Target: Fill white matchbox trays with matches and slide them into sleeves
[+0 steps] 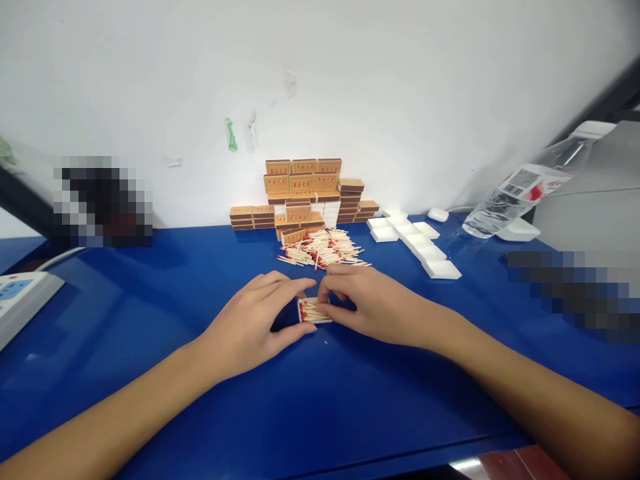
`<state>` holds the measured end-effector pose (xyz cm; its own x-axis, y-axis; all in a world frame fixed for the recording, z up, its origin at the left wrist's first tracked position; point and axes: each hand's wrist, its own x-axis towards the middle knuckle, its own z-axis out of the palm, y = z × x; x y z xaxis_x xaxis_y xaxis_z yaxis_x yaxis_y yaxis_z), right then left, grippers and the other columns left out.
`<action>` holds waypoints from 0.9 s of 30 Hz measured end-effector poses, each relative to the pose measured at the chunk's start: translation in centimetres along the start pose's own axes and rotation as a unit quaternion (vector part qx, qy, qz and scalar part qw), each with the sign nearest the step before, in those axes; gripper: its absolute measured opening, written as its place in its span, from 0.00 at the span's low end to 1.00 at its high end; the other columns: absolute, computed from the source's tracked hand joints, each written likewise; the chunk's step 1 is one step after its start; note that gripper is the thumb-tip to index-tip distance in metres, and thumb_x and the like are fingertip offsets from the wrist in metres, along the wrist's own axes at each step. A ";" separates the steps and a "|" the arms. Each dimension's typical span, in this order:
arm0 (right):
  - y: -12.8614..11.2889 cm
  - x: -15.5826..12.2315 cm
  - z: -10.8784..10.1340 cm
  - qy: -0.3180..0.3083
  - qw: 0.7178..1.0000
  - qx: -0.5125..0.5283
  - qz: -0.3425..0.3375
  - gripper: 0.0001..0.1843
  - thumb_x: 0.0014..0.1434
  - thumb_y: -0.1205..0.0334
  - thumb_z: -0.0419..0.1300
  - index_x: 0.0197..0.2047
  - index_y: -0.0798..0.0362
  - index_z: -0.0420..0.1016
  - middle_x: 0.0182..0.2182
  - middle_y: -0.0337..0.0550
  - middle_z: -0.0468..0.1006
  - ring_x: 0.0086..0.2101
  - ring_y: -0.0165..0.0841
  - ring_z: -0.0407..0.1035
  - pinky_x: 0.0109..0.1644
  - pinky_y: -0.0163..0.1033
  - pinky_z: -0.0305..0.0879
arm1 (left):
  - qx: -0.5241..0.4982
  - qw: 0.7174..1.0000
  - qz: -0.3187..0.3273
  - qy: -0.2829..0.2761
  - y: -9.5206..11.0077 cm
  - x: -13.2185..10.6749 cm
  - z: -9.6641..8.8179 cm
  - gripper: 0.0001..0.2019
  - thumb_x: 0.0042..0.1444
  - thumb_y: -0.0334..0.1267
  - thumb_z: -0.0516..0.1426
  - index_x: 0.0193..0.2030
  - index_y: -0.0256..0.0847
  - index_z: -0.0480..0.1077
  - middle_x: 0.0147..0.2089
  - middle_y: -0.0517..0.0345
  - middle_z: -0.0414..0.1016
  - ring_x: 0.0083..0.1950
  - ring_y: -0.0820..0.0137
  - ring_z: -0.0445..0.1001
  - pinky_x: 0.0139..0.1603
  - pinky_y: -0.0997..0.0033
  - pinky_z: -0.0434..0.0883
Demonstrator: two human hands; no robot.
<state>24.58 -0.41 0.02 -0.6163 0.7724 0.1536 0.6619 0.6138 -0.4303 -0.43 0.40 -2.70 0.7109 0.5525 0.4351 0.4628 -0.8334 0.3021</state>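
Observation:
A small white matchbox tray lies on the blue table, with red-headed matches lengthwise inside it. My left hand curves around the tray's left end, its thumb at the near edge and its fingers at the far edge. Above the tray's right part, my right hand is closed, thumb and fingertips bent down onto the matches; its fingers partly hide that end. Just beyond both hands spreads a loose pile of matches, heads pointing various ways.
Stacked brown matchboxes stand against the wall behind the pile. Several white trays lie to their right. Farther right, a water bottle leans, near a small white case. A white power strip is at the left edge.

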 end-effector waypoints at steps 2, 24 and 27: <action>-0.3 -0.1 -0.1 -0.007 1.000 0.000 -0.003 0.05 0.70 0.65 0.61 0.40 0.53 0.77 0.38 0.42 0.77 0.36 0.32 0.70 0.40 0.38 0.61 | 0.002 1.000 -0.001 -0.001 0.0 0.0 -0.1 0.25 0.67 0.45 0.65 0.67 0.42 0.66 0.58 0.48 0.80 0.57 0.58 0.78 0.58 0.51 0.76; 3.3 0.4 -0.3 0.062 0.976 -0.123 0.169 0.10 0.64 0.57 0.65 0.33 0.52 0.75 0.35 0.45 0.79 0.33 0.36 0.71 0.37 0.41 0.59 | 0.008 1.000 -0.022 -0.010 0.1 0.0 -0.4 0.23 0.68 0.44 0.63 0.65 0.41 0.68 0.54 0.50 0.81 0.54 0.59 0.77 0.57 0.53 0.75; 3.1 0.3 -0.4 0.037 0.976 -0.116 0.180 0.07 0.64 0.65 0.62 0.32 0.52 0.74 0.35 0.45 0.79 0.34 0.36 0.71 0.38 0.41 0.60 | 0.008 1.000 -0.023 -0.011 0.1 0.0 -0.4 0.23 0.68 0.44 0.64 0.66 0.42 0.68 0.54 0.50 0.81 0.54 0.59 0.77 0.58 0.54 0.75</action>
<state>26.58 1.78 -0.88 -0.2987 0.9495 0.0964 0.9142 0.3137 -0.2566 -0.59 0.32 -2.35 0.7002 0.5905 0.4012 0.5041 -0.8069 0.3078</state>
